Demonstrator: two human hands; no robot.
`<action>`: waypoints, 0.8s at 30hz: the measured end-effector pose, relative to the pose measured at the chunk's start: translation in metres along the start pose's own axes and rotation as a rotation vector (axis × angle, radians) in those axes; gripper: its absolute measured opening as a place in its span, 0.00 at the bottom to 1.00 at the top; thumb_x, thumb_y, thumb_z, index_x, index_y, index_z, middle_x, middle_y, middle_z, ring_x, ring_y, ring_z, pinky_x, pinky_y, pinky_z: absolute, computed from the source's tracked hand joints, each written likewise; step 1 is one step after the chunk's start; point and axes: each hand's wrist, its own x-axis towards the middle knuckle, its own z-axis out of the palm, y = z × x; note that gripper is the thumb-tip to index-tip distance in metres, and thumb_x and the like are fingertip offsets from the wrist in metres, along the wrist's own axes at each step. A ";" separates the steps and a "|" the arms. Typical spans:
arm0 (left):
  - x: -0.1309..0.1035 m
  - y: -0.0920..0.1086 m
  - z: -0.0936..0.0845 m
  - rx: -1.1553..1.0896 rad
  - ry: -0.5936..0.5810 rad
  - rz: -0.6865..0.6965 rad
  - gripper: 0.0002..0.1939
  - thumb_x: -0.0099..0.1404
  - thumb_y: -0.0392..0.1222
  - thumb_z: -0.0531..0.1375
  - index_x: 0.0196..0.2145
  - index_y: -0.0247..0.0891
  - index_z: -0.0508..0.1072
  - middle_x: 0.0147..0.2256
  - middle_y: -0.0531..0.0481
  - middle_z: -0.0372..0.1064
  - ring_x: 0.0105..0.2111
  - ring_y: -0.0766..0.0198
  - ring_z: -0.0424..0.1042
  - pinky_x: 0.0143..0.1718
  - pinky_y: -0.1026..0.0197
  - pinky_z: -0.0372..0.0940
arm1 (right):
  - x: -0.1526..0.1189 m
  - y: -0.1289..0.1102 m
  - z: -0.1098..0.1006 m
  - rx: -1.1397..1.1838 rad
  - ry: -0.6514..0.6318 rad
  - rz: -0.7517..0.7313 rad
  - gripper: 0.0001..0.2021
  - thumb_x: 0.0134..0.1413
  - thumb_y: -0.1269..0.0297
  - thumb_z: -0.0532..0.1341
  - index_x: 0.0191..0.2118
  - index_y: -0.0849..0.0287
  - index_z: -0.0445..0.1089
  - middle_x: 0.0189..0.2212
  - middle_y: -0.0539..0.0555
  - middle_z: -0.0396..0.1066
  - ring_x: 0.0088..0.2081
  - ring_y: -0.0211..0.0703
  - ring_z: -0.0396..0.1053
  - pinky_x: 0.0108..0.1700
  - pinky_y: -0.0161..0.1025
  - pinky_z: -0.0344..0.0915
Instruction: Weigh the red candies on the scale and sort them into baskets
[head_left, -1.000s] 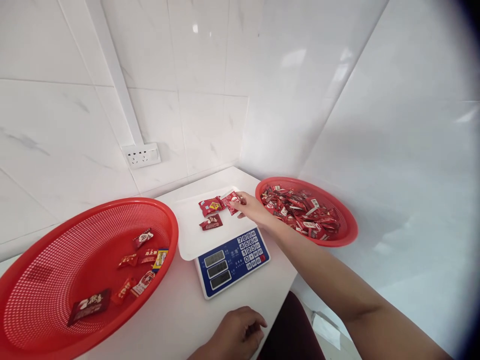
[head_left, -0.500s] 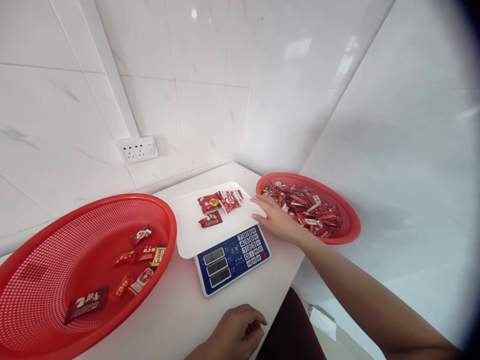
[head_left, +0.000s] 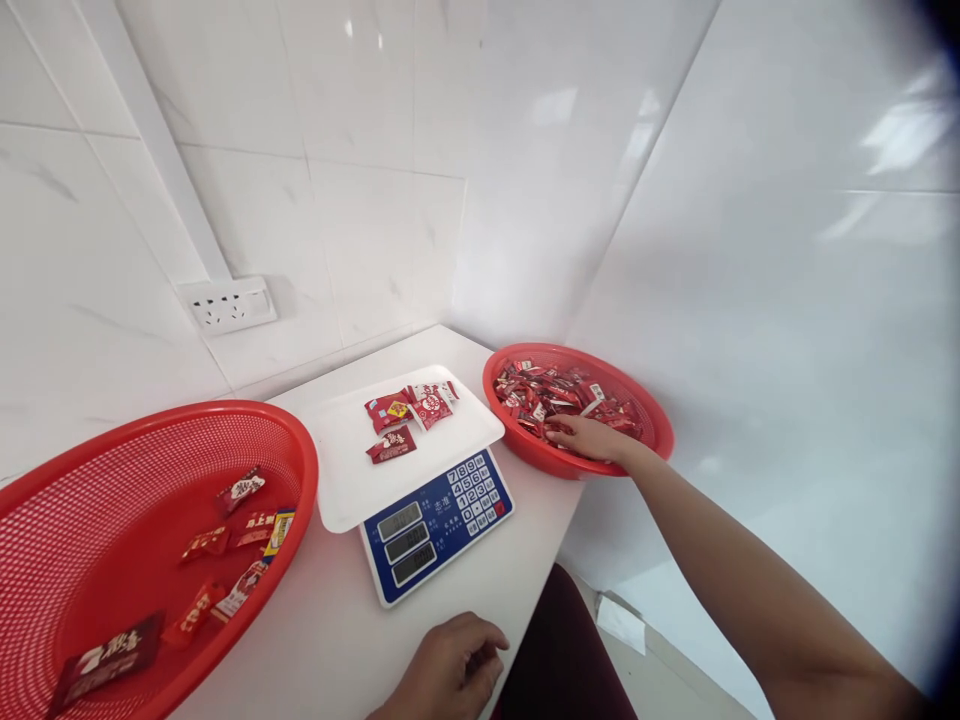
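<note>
My right hand (head_left: 583, 438) reaches into the red basket (head_left: 660, 425) on the right, its fingers apart and touching the heap of small wrapped snack packets (head_left: 551, 385). The fingertips are partly hidden among the wrappers. Loosely curled, my left hand (head_left: 455, 662) rests at the table's front edge with nothing visible in it. Between the baskets stands a digital scale (head_left: 439, 535) with a blue keypad panel and a white tray (head_left: 345, 470). Several red packets (head_left: 391, 445) lie on that tray. The scale's display digits are too faint to read.
A larger red basket (head_left: 296, 440) at the left holds several scattered packets (head_left: 112, 655). Behind the white table (head_left: 315, 640) rise tiled walls with a power socket (head_left: 229, 305). A white sheet (head_left: 621, 625) lies on the floor at the right.
My right hand has moved from the tray's right edge into the right basket. My left hand stays curled at the table edge. The view has shifted slightly to the right.
</note>
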 end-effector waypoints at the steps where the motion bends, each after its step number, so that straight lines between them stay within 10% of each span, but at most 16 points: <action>1: 0.000 0.000 0.000 0.005 -0.004 -0.003 0.12 0.57 0.33 0.54 0.38 0.39 0.73 0.34 0.49 0.71 0.30 0.66 0.69 0.31 0.69 0.63 | 0.002 0.000 0.001 -0.002 0.008 -0.004 0.25 0.56 0.53 0.50 0.54 0.63 0.62 0.52 0.62 0.64 0.51 0.57 0.63 0.51 0.47 0.58; 24: 0.005 -0.018 0.008 0.035 -0.003 0.002 0.09 0.58 0.39 0.55 0.36 0.41 0.73 0.32 0.50 0.71 0.30 0.65 0.70 0.32 0.69 0.63 | 0.008 0.004 0.006 -0.018 0.054 0.011 0.20 0.57 0.53 0.50 0.49 0.57 0.67 0.45 0.57 0.70 0.44 0.51 0.68 0.44 0.40 0.62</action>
